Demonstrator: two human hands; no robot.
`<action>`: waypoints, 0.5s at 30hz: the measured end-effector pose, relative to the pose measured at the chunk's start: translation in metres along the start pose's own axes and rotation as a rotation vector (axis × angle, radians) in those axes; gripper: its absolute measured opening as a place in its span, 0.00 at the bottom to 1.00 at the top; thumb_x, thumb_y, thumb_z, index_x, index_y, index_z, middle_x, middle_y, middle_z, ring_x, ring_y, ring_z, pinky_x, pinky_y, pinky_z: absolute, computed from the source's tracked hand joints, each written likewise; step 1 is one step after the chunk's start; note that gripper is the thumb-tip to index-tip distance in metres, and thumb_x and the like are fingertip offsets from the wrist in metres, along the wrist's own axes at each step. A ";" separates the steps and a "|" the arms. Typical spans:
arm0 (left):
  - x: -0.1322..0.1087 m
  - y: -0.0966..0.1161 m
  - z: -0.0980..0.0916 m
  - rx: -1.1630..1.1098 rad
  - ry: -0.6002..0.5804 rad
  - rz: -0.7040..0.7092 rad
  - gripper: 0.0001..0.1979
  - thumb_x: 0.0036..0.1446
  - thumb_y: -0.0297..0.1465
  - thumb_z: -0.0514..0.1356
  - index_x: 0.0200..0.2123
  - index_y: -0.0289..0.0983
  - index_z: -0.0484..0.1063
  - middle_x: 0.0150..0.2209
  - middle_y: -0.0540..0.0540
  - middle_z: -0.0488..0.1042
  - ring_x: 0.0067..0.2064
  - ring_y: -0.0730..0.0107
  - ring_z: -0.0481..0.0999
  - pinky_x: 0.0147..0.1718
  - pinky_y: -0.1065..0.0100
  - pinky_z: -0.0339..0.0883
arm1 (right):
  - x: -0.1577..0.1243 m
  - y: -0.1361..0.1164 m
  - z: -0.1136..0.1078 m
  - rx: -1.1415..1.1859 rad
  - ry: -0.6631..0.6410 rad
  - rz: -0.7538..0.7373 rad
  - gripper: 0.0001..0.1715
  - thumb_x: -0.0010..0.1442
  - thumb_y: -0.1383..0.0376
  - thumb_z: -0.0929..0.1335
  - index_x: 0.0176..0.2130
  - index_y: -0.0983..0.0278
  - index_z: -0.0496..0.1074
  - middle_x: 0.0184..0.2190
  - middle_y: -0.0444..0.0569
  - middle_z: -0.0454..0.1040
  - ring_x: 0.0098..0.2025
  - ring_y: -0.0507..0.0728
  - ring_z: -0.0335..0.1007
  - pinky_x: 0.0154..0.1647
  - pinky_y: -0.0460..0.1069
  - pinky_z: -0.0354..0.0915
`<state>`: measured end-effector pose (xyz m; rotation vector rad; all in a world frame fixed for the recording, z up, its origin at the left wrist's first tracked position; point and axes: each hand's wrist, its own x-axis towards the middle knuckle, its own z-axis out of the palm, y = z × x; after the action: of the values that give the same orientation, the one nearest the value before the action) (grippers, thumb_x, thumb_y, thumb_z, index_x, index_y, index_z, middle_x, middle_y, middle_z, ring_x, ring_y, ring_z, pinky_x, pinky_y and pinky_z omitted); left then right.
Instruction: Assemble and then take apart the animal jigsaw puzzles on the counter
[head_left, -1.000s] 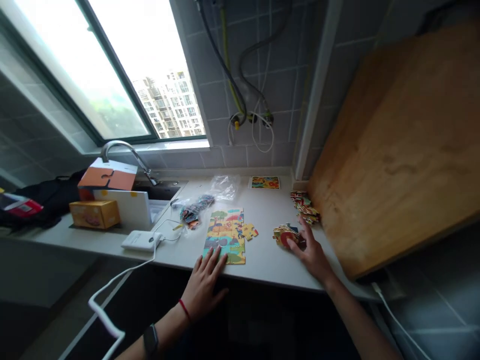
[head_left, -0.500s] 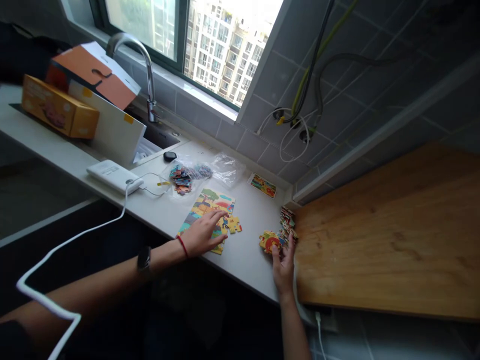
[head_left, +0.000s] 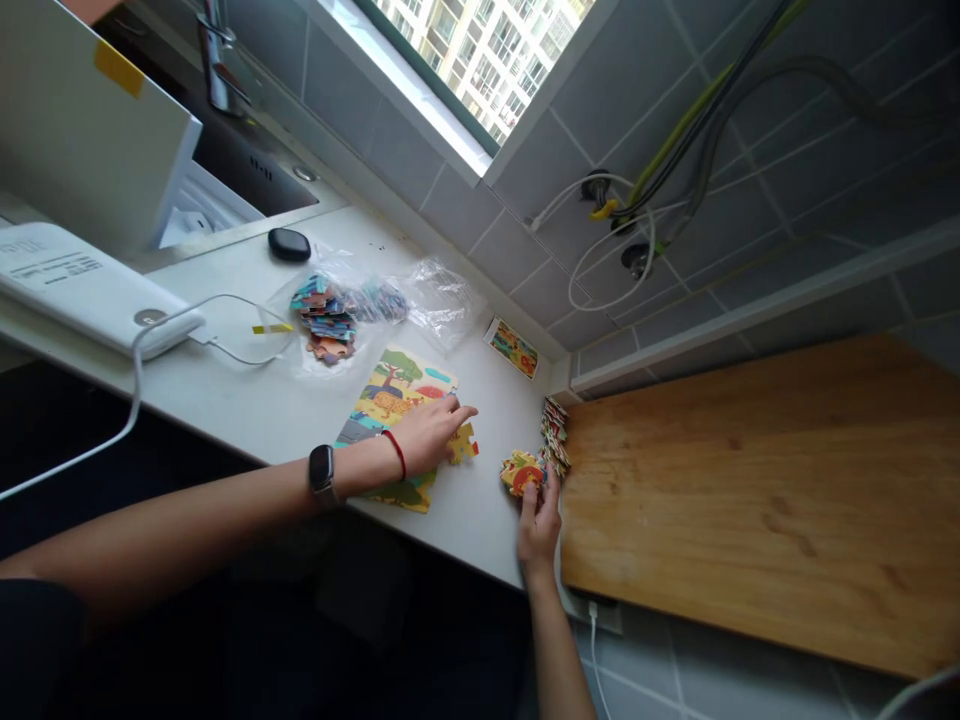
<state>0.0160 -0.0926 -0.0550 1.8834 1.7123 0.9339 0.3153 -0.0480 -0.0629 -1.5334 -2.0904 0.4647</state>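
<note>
My left hand (head_left: 427,435) lies open across the assembled jigsaw puzzle (head_left: 390,400), fingertips just above a loose piece (head_left: 463,444), apparently holding nothing. Right of the puzzle, my right hand's fingers (head_left: 531,497) touch a small pile of puzzle pieces (head_left: 521,472); whether they grip it, I cannot tell. A careless push could topple the tall stack of pieces (head_left: 556,437) beside it.

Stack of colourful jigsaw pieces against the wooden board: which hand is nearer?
Right hand, just below the stack of colourful jigsaw pieces. The left hand is farther off, over the assembled puzzle.
</note>
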 end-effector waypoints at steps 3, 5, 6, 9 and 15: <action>-0.002 0.002 -0.005 -0.144 -0.022 0.011 0.29 0.52 0.20 0.65 0.58 0.40 0.72 0.44 0.44 0.76 0.42 0.60 0.78 0.41 0.66 0.68 | 0.000 0.000 0.000 -0.048 -0.006 -0.002 0.41 0.72 0.46 0.55 0.73 0.64 0.50 0.70 0.61 0.62 0.71 0.64 0.60 0.69 0.63 0.59; -0.003 0.002 -0.012 -0.236 -0.031 0.041 0.15 0.55 0.22 0.64 0.46 0.38 0.77 0.37 0.47 0.76 0.38 0.64 0.76 0.38 0.68 0.67 | -0.001 -0.003 0.001 -0.032 -0.019 0.025 0.42 0.72 0.46 0.54 0.74 0.66 0.47 0.70 0.63 0.61 0.69 0.64 0.62 0.67 0.62 0.61; -0.005 0.001 -0.017 -0.271 -0.019 0.059 0.07 0.57 0.23 0.63 0.39 0.37 0.78 0.34 0.48 0.75 0.36 0.65 0.75 0.37 0.68 0.66 | -0.001 -0.004 0.001 -0.003 -0.022 0.049 0.43 0.72 0.45 0.54 0.74 0.66 0.45 0.69 0.64 0.62 0.68 0.64 0.64 0.66 0.62 0.63; -0.009 -0.006 -0.034 -0.336 0.036 0.089 0.11 0.63 0.29 0.60 0.27 0.37 0.73 0.29 0.48 0.72 0.32 0.68 0.72 0.33 0.69 0.62 | -0.003 -0.003 0.002 0.082 0.002 0.115 0.47 0.71 0.45 0.55 0.75 0.67 0.39 0.68 0.65 0.64 0.65 0.65 0.69 0.63 0.61 0.67; -0.015 -0.019 -0.058 -0.317 0.014 -0.019 0.15 0.65 0.33 0.55 0.26 0.37 0.71 0.25 0.51 0.71 0.27 0.69 0.69 0.28 0.70 0.56 | -0.005 0.010 0.007 0.024 0.040 0.079 0.45 0.72 0.45 0.51 0.75 0.69 0.43 0.68 0.65 0.64 0.66 0.65 0.67 0.63 0.60 0.67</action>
<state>-0.0395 -0.1118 -0.0318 1.6536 1.4843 1.1386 0.3205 -0.0497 -0.0748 -1.6032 -1.9928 0.4828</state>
